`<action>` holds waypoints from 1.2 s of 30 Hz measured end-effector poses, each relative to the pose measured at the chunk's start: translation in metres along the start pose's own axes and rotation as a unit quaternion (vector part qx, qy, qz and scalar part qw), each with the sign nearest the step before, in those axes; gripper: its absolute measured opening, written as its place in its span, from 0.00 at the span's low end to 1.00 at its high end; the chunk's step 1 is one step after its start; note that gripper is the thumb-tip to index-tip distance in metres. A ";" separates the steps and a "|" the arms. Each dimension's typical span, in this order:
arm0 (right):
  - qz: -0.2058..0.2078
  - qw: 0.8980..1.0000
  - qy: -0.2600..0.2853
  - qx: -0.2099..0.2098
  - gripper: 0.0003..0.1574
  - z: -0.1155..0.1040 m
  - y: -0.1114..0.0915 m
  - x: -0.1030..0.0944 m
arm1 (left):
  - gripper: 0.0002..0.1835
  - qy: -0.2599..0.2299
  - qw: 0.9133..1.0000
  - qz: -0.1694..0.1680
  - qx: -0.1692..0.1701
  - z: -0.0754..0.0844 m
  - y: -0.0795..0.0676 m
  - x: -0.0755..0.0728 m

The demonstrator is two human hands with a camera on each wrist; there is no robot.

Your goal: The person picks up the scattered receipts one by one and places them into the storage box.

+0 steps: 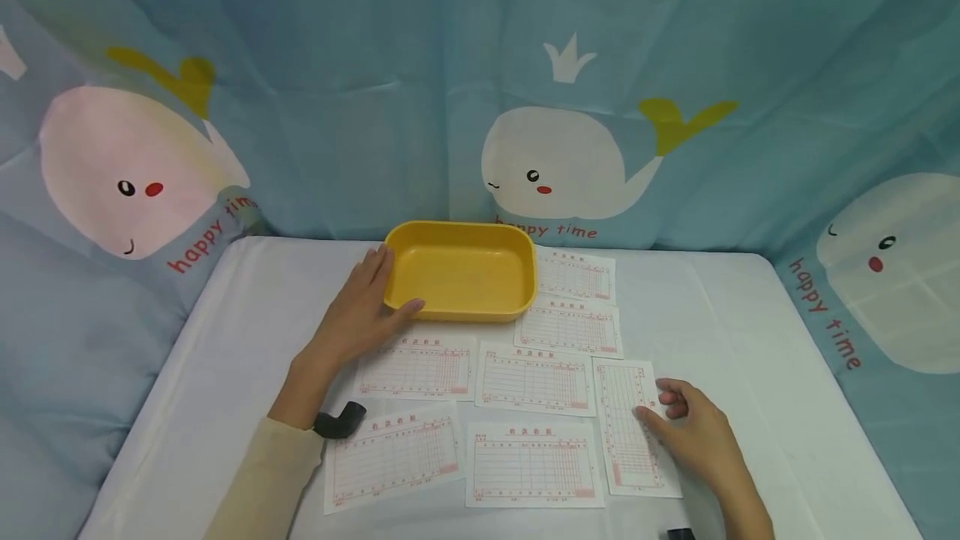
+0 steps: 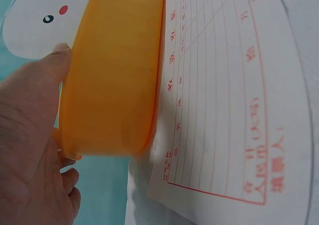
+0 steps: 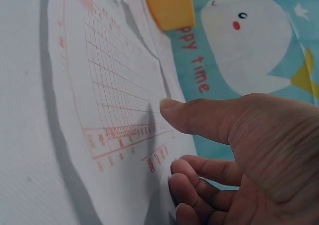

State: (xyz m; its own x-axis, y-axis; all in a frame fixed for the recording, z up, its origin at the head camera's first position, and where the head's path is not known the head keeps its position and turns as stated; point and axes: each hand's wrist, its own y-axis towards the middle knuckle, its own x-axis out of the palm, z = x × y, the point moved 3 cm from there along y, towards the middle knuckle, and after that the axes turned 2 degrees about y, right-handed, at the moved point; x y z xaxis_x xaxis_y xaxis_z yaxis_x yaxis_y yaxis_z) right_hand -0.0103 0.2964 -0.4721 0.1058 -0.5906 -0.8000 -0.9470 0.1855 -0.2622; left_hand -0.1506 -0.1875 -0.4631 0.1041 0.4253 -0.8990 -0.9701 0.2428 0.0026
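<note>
At the back of the table, a yellow plastic tray (image 1: 457, 315) stands with its inside bare. My left hand (image 1: 356, 307) holds its near left corner, thumb against the front wall and fingers along the left end. In the left wrist view, the thumb lies at the tray's rim and the other fingers curl past its end. My right hand (image 1: 697, 432) is at a receipt form (image 1: 626, 457) turned sideways. Its thumb tip overlaps the form's right part, while loosely curled fingers (image 3: 192, 180) lie beside that edge, apart from the thumb.
Several more red-printed receipt forms lie flat, including one at the front (image 1: 534, 465), one at front left (image 1: 393, 461) and one in the middle (image 1: 535, 377). Two others (image 1: 573, 273) are partly covered by the tray's right side. A blue whale-print curtain (image 1: 375, 148) hangs behind the white table (image 1: 750, 340).
</note>
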 end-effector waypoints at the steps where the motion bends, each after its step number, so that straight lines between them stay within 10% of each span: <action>1: 0.001 1.000 -0.001 0.002 0.46 0.000 -0.001 0.001 | 0.59 0.000 1.000 -0.001 0.000 0.000 0.000 0.000; 17: -0.010 0.992 -0.049 0.113 0.69 0.009 -0.053 0.012 | 0.59 0.005 1.000 0.006 -0.001 0.002 -0.001 0.000; 36: 0.035 0.986 -0.009 0.163 0.54 0.021 -0.073 0.029 | 0.59 0.003 1.000 0.028 -0.005 0.004 0.004 -0.001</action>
State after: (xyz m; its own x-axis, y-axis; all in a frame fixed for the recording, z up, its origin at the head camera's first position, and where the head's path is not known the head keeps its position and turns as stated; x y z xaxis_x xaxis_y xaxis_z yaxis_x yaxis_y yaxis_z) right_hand 0.0687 0.2824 -0.4872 0.0526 -0.5534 -0.8313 -0.8045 0.4696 -0.3636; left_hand -0.1539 -0.1837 -0.4608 0.0483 0.4329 -0.9002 -0.9765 0.2101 0.0486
